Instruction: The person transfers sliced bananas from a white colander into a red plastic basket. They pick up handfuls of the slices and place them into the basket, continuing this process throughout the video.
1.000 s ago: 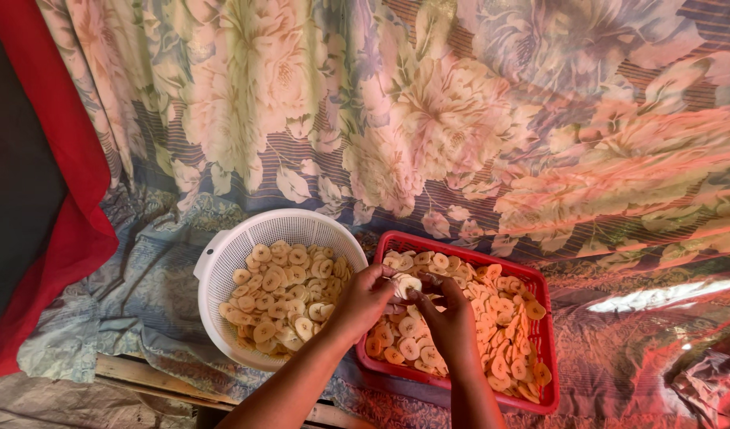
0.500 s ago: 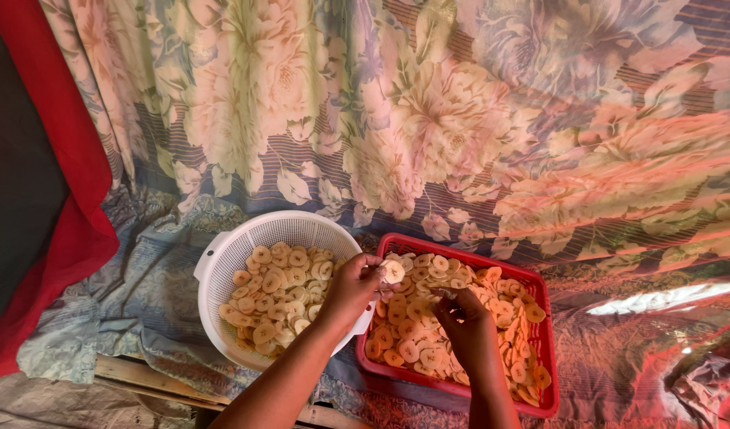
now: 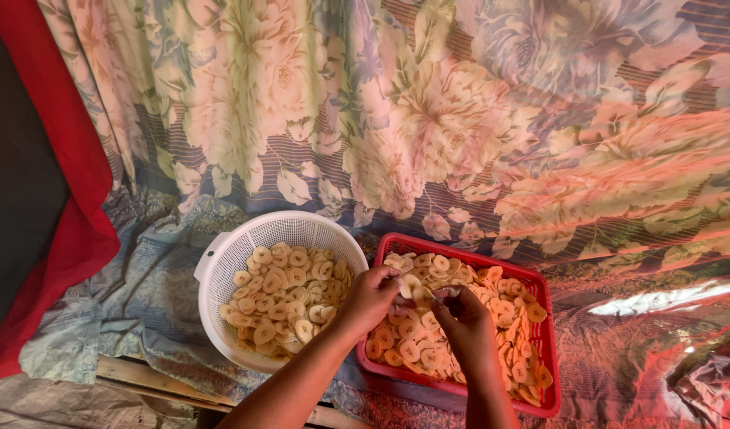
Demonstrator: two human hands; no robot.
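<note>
Head view looks down on two bare hands meeting over a red basket [image 3: 539, 349] at the lower middle of the frame. Left hand [image 3: 370, 298] pinches a pale round slice [image 3: 410, 284] between thumb and fingertips, closed on it; right hand [image 3: 466, 322] curls beside it, fingertips touching the same slice or its neighbour, though I cannot tell if it truly grips. Both hover low over the heap, probably so loose pieces drop back in. Slices in the basket [image 3: 508, 318] are thin, yellow-orange discs, dry-looking. Just left, touching the basket, sits a white colander [image 3: 246, 238], round and perforated, with paler slices [image 3: 281, 298]. Floral cloth [image 3: 396, 119], soft and crumpled, fills the upper frame; red fabric [image 3: 71, 206] edges the left.
</note>
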